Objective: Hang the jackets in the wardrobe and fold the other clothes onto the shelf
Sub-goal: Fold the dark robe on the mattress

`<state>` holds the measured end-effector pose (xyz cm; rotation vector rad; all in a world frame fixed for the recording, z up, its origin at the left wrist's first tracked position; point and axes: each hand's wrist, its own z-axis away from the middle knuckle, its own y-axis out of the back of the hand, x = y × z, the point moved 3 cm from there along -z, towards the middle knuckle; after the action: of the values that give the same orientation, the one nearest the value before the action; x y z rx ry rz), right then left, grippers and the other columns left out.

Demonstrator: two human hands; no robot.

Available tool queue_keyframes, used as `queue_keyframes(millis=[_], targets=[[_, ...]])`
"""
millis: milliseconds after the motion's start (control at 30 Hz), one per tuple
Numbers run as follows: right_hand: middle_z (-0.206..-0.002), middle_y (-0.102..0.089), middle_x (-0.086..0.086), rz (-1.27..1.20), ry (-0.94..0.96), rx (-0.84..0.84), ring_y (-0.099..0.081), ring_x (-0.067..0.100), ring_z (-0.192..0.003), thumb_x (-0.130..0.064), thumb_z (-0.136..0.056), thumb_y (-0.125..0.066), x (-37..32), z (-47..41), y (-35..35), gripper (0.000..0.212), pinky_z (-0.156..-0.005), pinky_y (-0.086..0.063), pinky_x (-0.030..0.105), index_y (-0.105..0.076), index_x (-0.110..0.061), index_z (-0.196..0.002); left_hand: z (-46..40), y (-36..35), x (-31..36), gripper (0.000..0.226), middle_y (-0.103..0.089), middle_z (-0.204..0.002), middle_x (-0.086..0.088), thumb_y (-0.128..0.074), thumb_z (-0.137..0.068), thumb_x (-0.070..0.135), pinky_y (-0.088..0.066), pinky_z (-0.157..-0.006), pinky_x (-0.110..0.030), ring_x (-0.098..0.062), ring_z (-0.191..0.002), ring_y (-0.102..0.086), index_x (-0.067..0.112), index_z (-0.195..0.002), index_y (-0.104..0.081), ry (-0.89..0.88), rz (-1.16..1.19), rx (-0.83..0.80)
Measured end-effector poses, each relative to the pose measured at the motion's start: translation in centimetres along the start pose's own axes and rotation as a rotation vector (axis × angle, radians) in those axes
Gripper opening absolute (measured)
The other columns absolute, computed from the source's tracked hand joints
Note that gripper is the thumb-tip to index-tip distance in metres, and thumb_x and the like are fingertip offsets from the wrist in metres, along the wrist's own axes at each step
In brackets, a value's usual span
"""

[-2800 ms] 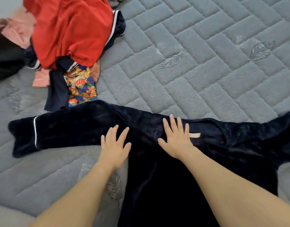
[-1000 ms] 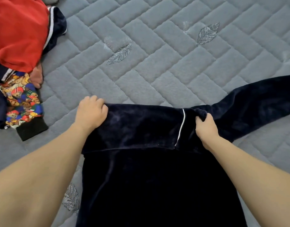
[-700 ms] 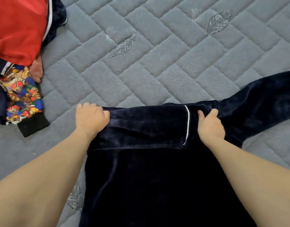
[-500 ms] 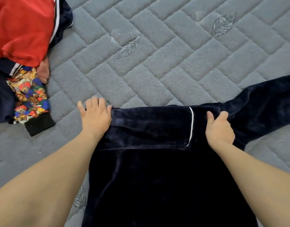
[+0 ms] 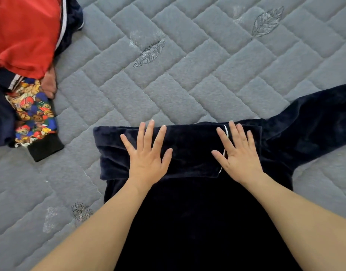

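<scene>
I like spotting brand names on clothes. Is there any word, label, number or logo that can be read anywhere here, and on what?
None can be read.
Navy velvet garment: only white piping, no lettering.
Cartoon-print garment: pictures of figures, no legible words.
Red garment: plain.
Grey quilted bedcover: stitched leaf motifs, no text.

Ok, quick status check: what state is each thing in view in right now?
Navy velvet top: spread flat on the bed, one sleeve folded across the chest, the other stretched out to the right.
Left hand: open, flat on the folded sleeve.
Right hand: open, flat on the sleeve's cuff end.
Clothes pile: unfolded, heaped at upper left.
Grey quilted bed cover: lying flat.
</scene>
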<state>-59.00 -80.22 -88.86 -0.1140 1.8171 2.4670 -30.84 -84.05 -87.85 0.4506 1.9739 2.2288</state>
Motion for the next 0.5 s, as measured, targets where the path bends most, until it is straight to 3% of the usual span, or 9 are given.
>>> queue_keyframes(millis=[133, 233, 367, 400, 500], targets=[[-0.162, 0.022, 0.0, -0.019, 0.066, -0.048, 0.026, 0.017, -0.147, -0.073, -0.092, -0.005, 0.8, 0.5, 1.0, 0.071, -0.12, 0.017, 0.039, 0.02, -0.042, -0.15, 2.6, -1.1, -2.7, 0.073, 0.006, -0.167, -0.001, -0.029, -0.093, 0.068, -0.002, -0.104, -0.083, -0.026, -0.153, 0.012, 0.04, -0.158, -0.009, 0.097, -0.087, -0.169], [-0.165, -0.002, 0.0, -0.182, 0.018, 0.071, 0.006, 0.02, -0.152, -0.055, -0.1, -0.025, 3.5, 1.5, 3.2, 0.064, -0.122, 0.007, 0.043, -0.009, -0.031, -0.157, 1.1, -0.3, -0.1, 0.08, 0.003, -0.167, -0.004, -0.038, -0.088, 0.058, -0.002, -0.102, -0.085, -0.031, -0.153, 0.011, 0.037, -0.158, -0.007, 0.127, -0.021, -0.113], [-0.159, -0.022, 0.012, -0.369, -0.347, 0.224, -0.019, 0.031, -0.147, -0.029, -0.1, -0.051, 13.0, 4.9, 4.3, 0.058, -0.12, -0.016, 0.049, -0.031, -0.016, -0.153, -0.8, 0.1, 11.7, 0.076, -0.007, -0.167, -0.004, -0.048, -0.089, 0.044, 0.004, -0.108, -0.078, -0.03, -0.154, -0.003, 0.036, -0.158, -0.016, -0.239, -0.003, -0.098], [-0.158, -0.023, 0.014, -0.442, -0.468, 0.228, -0.021, 0.031, -0.145, -0.027, -0.098, -0.053, 15.7, 5.8, 4.3, 0.059, -0.12, -0.018, 0.047, -0.033, -0.014, -0.151, -1.3, -0.2, 14.4, 0.078, -0.005, -0.167, -0.003, -0.049, -0.09, 0.04, 0.003, -0.109, -0.078, -0.029, -0.154, 0.0, 0.035, -0.158, -0.011, -0.226, -0.012, -0.139], [-0.154, -0.027, 0.012, -0.774, -0.842, 0.241, -0.03, 0.026, -0.14, -0.026, -0.095, -0.055, 23.3, 7.9, 4.4, 0.061, -0.116, -0.024, 0.038, -0.032, -0.013, -0.15, -4.9, 0.1, 21.7, 0.093, -0.004, -0.165, -0.009, -0.052, -0.078, 0.02, 0.004, -0.11, -0.076, -0.032, -0.152, 0.004, 0.024, -0.158, -0.004, 0.114, 0.138, -0.142]])
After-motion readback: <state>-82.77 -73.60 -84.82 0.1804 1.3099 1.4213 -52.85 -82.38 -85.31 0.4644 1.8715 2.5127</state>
